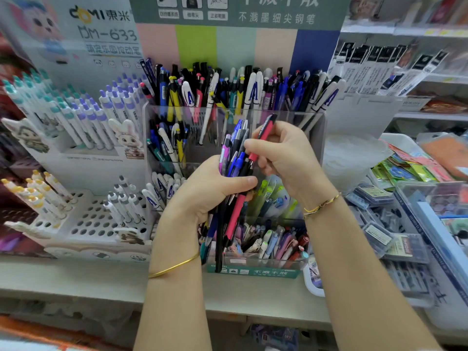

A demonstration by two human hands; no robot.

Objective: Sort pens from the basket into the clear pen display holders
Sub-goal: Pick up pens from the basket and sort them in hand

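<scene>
Head camera: the left hand (202, 191) is curled in a fist round a bundle of slim plastic pens (233, 153), with blue, purple, black and pink barrels fanning above and below the grip. Just to its right, the right hand (288, 158) pinches a glossy red-and-black pen (264, 134) between thumb and fingertips, tilted, its lower end right beside the bundle. Both hands are in front of the tiered clear acrylic pen holders (286, 115), whose compartments are crowded with upright pens
</scene>
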